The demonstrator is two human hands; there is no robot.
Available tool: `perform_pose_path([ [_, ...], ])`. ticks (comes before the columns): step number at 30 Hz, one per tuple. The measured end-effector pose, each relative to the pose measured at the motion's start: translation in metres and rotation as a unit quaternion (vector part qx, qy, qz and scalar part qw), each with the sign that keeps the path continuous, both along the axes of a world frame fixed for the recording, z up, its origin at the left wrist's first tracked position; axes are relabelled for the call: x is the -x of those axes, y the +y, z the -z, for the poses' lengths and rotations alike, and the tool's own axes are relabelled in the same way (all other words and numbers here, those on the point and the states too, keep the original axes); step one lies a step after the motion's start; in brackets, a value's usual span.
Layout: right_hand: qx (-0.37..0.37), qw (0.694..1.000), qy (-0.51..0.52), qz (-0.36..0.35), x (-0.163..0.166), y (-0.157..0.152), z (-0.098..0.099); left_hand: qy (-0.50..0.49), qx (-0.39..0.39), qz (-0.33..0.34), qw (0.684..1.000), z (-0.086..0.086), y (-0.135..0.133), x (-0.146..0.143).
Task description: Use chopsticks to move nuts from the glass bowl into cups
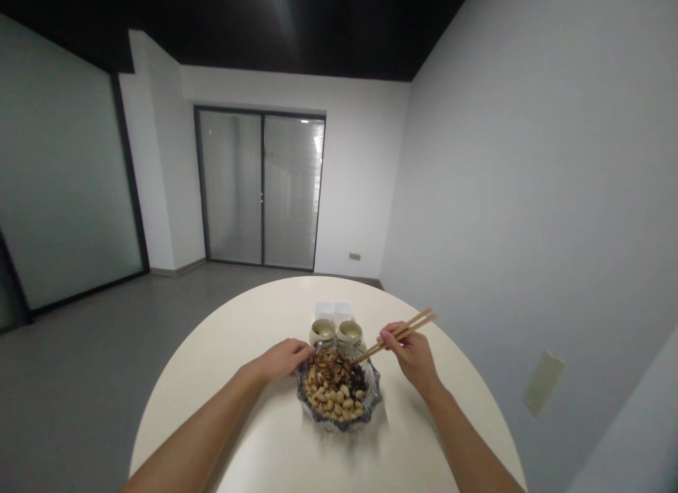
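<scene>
A scalloped glass bowl (pixel 371 398) stands on the round table in front of me. In it lie pistachios (pixel 339 402), brown striped seeds (pixel 331 366) and a patch of dark seeds (pixel 357 380). My left hand (pixel 283 359) is at the bowl's far left rim, its fingers bent around the edge and partly hidden. With my right hand (pixel 407 352), closed, I hold a pair of wooden chopsticks (pixel 418 322). They slant down to the left, and their tips reach the seeds near the bowl's far right side. Whether anything is pinched between the tips is too small to tell.
Right behind the bowl stand two pale ceramic cups (pixel 323 329), side by side. Two small white containers (pixel 333 311) sit beyond them on the white round table (pixel 238 316). A white wall (pixel 508 196) runs close along the table's right side.
</scene>
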State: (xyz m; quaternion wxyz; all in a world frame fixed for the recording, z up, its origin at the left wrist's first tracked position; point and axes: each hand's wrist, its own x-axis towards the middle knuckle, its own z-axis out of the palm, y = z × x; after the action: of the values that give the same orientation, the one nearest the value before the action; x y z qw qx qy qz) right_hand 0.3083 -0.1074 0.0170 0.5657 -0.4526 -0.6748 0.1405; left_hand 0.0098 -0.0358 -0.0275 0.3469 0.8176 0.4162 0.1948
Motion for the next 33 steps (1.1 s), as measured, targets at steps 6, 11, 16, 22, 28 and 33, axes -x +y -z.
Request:
perform_pose_path([
  [6, 0.0, 1.0, -0.013, 0.013, -0.0013, 0.0009, 0.0012, -0.002, 0.002, 0.004, 1.0, 0.0002, -0.0006, -0.0001],
  [11, 0.003, 1.0, -0.017, 0.016, -0.0009, 0.0011, 0.0009, -0.001, 0.0, 0.006, 1.0, 0.002, 0.0016, 0.0001],
  [16, 0.009, 1.0, -0.022, 0.013, 0.0004, 0.0015, 0.0016, -0.004, 0.0, 0.005, 1.0, 0.0006, 0.0008, -0.0009],
  [22, 0.013, 0.999, -0.019, 0.024, 0.0017, 0.0017, 0.0007, -0.006, 0.007, 0.003, 1.0, -0.0048, -0.0035, -0.0014],
  [28, 0.033, 0.999, -0.025, 0.013, 0.0034, -0.0008, -0.0014, -0.006, 0.012, 0.001, 1.0, -0.0055, -0.0041, -0.0012],
  [33, 0.058, 0.998, -0.02, -0.006, -0.0007, 0.0019, -0.0001, -0.005, 0.009, -0.001, 1.0, -0.0034, -0.0026, -0.0007],
])
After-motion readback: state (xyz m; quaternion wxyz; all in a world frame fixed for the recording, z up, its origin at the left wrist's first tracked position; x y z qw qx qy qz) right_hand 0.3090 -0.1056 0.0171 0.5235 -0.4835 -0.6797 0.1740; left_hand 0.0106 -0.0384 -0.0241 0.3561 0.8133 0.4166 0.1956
